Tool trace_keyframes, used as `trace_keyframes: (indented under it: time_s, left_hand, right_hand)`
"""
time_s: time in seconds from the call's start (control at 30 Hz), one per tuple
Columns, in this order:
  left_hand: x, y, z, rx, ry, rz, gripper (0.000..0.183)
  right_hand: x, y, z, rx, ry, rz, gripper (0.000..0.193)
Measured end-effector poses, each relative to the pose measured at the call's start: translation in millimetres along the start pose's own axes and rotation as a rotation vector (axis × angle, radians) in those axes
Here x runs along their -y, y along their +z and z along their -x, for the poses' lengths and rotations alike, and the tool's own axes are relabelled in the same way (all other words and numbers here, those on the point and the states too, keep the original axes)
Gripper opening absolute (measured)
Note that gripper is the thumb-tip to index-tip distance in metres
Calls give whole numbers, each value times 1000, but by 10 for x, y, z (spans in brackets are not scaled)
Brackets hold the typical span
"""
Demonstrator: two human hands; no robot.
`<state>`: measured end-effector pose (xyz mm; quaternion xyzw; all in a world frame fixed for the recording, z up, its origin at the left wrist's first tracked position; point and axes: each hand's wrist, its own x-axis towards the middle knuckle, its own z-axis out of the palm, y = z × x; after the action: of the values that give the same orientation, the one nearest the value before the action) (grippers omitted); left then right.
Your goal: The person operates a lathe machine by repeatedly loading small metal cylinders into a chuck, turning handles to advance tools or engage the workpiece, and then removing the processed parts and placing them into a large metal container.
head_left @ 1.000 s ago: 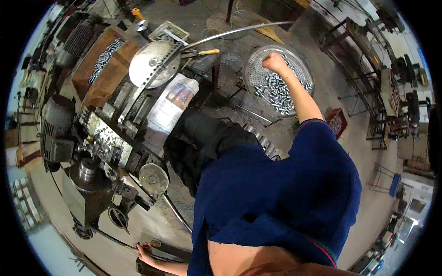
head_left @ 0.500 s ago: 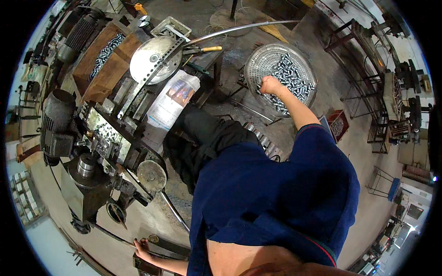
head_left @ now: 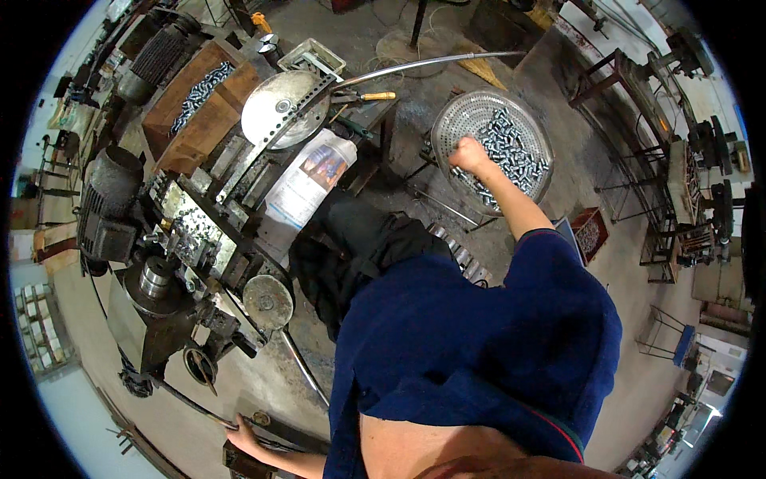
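Observation:
My right hand is closed above the left part of a round perforated metal basin. Whatever its fingers hold, if anything, is hidden. Small shiny metal cylinders lie heaped in the basin to the right of that hand. At the lower left, my left hand is wrapped around a long dark metal bar that extends from the machine. The machine carries a bare metal spindle and a handwheel.
A wooden box with more metal parts stands at the far left. Near it are a round metal plate, a drilled flat bar and a printed sheet. A red bin sits right of the basin; a blue stool stands farther right.
The whole view has shifted slightly, so the scene sits lower and more to the right. My left hand's fingers have closed around the bar. My right hand stays closed over the basin.

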<state>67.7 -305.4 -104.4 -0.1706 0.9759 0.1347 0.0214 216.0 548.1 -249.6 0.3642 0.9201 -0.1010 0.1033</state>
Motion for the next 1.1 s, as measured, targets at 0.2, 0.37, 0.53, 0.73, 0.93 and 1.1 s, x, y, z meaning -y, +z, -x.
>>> trace_keyframes:
  time_s: [0.2,0.37,0.53,0.73,0.93,1.1]
  left_hand:
    - [-1459,-655,490,20,151,-75,44]
    - [-2419,-300,552,218,490,704,35]
    - [-3131,-100,692,496,631,879,29]
    - [-3098,-9,753,483,607,992,24]
    - [-3204,-78,807,485,584,938,23]
    - [-3116,-88,747,456,558,880,28]
  right_hand:
    - [1443,-902,302,-271,-617,-530,41]
    - [3078,-1200,1037,-187,-1347,-855,37]
    - [3912,-1355,1610,-252,-1671,-922,22]
    - [4004,-1347,1712,-174,-1665,-800,15]
    - [3987,-1439,1580,-86,-1711,-799,14]
    - [4107,-1591,1514,-131,-1835,-553,23]
